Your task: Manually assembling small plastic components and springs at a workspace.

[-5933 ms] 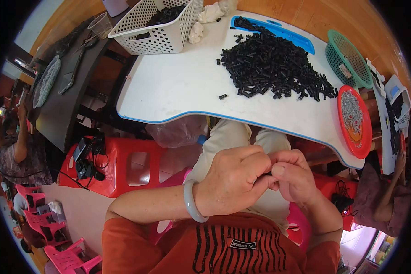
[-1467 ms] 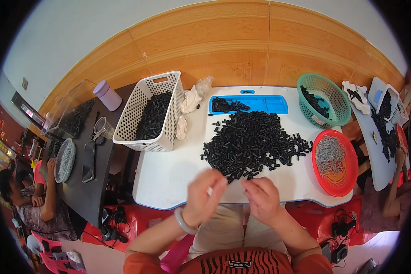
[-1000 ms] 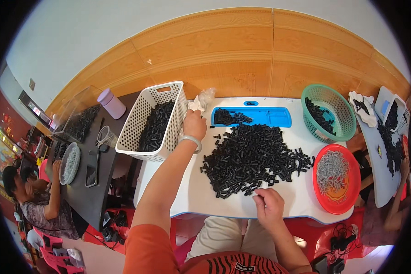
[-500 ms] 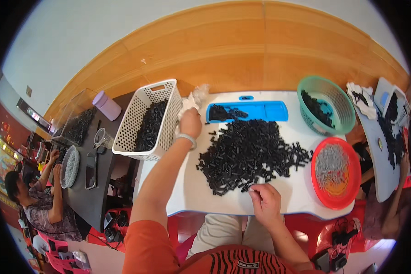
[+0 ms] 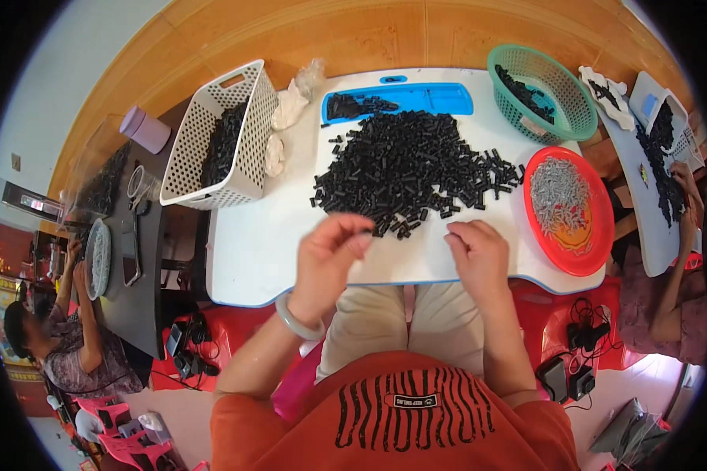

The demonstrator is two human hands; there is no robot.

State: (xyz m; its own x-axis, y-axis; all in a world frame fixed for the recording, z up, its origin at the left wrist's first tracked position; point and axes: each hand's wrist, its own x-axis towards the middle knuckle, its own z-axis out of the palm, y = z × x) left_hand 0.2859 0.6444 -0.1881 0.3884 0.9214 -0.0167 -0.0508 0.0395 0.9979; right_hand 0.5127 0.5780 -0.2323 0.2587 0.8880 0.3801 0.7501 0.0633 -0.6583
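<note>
A large heap of small black tubular pieces (image 5: 408, 169) lies on the white table. At the heap's near left edge is my left hand (image 5: 326, 255), with a pale bangle on the wrist. Its thumb and fingers curl toward each other in a pinch; what is between them is too small to make out. My right hand (image 5: 479, 255) is over the table's near edge, right of my left hand. Its thumb and forefinger are drawn together, and anything in them is hidden. Beyond the heap sits a blue tray (image 5: 448, 100) with some black pieces in its left part.
A white perforated basket (image 5: 247, 169) of black pieces stands left, beside crumpled white bags (image 5: 289, 106). On the right are a green basket (image 5: 581, 118) and a red basin (image 5: 597, 235) of grey pieces. People work at a dark table (image 5: 141, 314) and another white table (image 5: 632, 180).
My left hand has come back from the white bags beside the basket to the near edge of the heap. My right hand stays near the table's front edge. The view has shifted downward.
</note>
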